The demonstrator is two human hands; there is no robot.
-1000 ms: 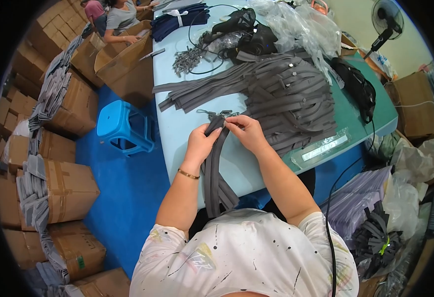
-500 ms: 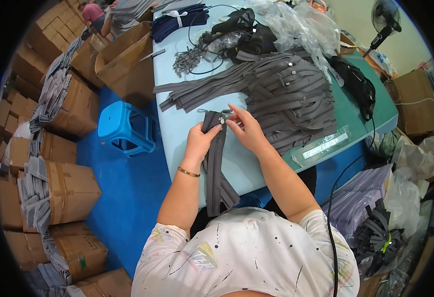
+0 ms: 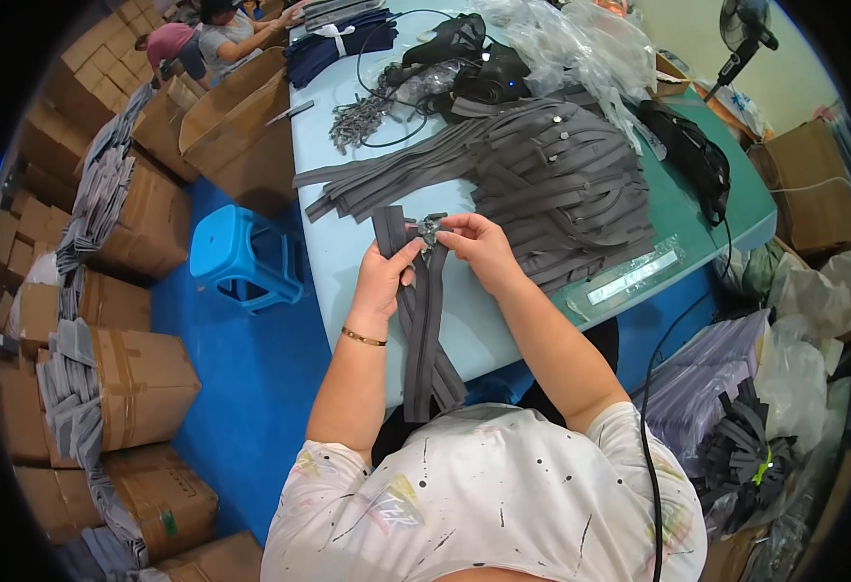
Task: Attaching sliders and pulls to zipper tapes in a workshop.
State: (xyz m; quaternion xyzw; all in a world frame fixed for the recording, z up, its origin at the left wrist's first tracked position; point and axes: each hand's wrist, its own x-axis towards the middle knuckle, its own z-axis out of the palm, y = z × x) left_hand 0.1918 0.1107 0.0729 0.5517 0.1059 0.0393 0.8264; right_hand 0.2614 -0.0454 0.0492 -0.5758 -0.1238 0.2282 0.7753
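My left hand (image 3: 384,279) pinches a long grey zipper tape (image 3: 423,335) near its upper end; the tape runs down toward my body and hangs over the table's near edge. My right hand (image 3: 479,247) holds a small metal zipper slider (image 3: 432,230) at the tape's top, its fingertips almost touching the left hand's. A short way beyond my hands, a big heap of the same grey zipper tapes (image 3: 551,179) lies spread across the light blue table (image 3: 328,242).
A pile of metal sliders (image 3: 355,114), black cables, dark bags and clear plastic bags lie at the table's far end. A blue plastic stool (image 3: 241,257) stands left of the table. Cardboard boxes (image 3: 139,383) with grey stacks line the left. Other people work at the top left.
Both hands stayed at the top of the zipper tape. The right hand's fingers shifted slightly on the slider, and the tape now lies a little straighter.
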